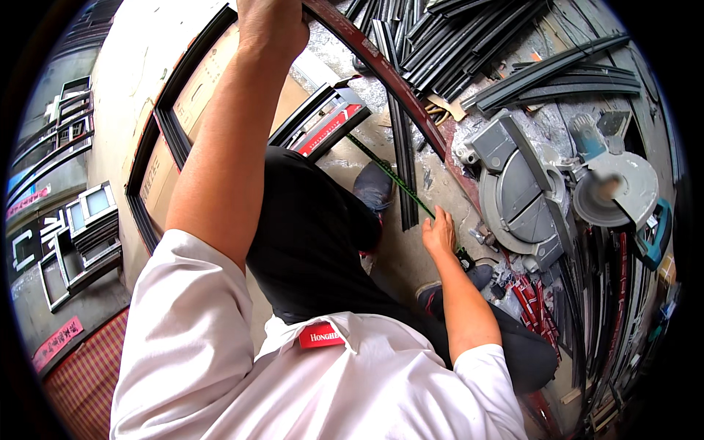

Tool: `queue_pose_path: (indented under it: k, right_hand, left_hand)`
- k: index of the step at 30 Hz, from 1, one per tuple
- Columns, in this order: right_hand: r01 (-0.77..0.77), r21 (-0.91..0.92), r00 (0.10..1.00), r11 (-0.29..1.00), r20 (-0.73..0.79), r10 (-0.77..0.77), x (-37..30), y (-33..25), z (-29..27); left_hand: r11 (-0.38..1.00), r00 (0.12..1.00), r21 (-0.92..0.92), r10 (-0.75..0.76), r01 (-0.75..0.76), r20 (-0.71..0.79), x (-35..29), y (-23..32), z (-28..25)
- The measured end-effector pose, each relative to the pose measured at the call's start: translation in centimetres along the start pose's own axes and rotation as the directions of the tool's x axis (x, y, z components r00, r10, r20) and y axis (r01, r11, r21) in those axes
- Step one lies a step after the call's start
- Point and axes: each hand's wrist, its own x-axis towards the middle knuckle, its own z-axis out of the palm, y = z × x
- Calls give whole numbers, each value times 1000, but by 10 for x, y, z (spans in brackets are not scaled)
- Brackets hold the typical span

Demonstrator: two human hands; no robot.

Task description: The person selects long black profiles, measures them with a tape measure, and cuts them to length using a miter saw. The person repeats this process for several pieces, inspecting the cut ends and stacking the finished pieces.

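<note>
My left hand is raised to the upper edge of the view, at the top of a large dark frame with black and dark red bars. Its fingers are cut off, so its grip does not show. Lower on the right, the fingers of my right hand are closed at the near end of a green tape measure blade. The blade slants up and left to a short metal profile with a red face. A small black object sits just below that hand; I cannot tell whether it is the tape's case.
To the right stands a grey mitre saw with a round blade. Black metal profiles lie piled beyond, with more strips below the saw. Cardboard shows behind the frame. Small window frames stand far left.
</note>
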Motion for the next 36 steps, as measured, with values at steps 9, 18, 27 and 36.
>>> queue_pose_path:
  k: [9, 18, 27, 36]
  right_hand:
    - [63, -31, 997, 998, 46, -61, 11, 3, 8]
    - [89, -122, 995, 989, 50, -83, 14, 0, -4]
    - [-21, -207, 994, 978, -109, -2, 30, 12, -22]
    - [-123, -158, 938, 980, -341, 63, 27, 36, -46]
  left_hand:
    - [1000, 1000, -12, -26, 26, 7, 8, -2, -6]
    - [999, 999, -18, -39, 39, -8, 7, 3, -3]
    - [1000, 1000, 1, -13, 13, 22, 6, 2, -6]
    - [999, 1000, 33, 17, -18, 26, 7, 4, -6]
